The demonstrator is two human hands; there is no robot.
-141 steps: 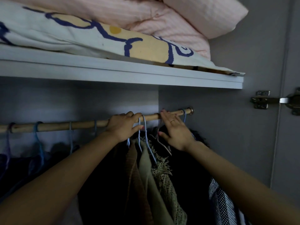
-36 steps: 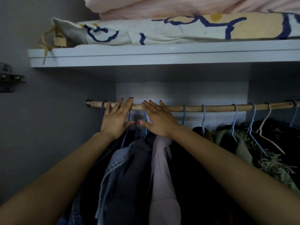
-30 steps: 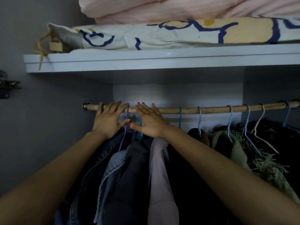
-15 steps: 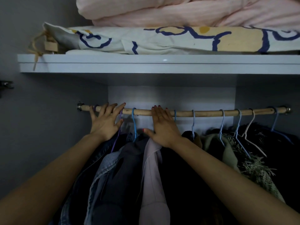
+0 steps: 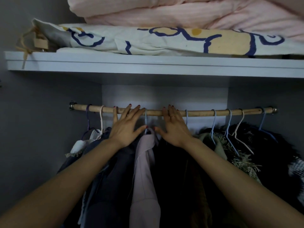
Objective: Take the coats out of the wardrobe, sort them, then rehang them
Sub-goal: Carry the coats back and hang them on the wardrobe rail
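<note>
A wooden rail [image 5: 202, 112] spans the wardrobe with several coats on wire hangers. My left hand [image 5: 126, 127] and my right hand [image 5: 172, 127] both lie flat with straight fingers, fingertips on the rail, on either side of a blue hanger [image 5: 145, 122] carrying a pale pink coat [image 5: 144, 170]. Dark coats [image 5: 111, 186] hang left of it, a black coat [image 5: 181, 186] to its right. Further right hang an olive coat [image 5: 218, 145], a fringed tan garment [image 5: 245, 163] and a black furry coat [image 5: 269, 145]. A white garment [image 5: 80, 143] hangs at the far left.
A white shelf [image 5: 148, 65] sits just above the rail, loaded with a patterned blue-and-yellow bedding roll [image 5: 164, 41] and pink quilts [image 5: 189, 12]. Grey wardrobe walls [image 5: 41, 129] close in on both sides. A checked black-and-white fabric [image 5: 297, 168] shows at the right edge.
Both hands have slid right along the rail and spread apart, leaving the blue hanger with the pink coat between them. Two more hangers now show on the left end.
</note>
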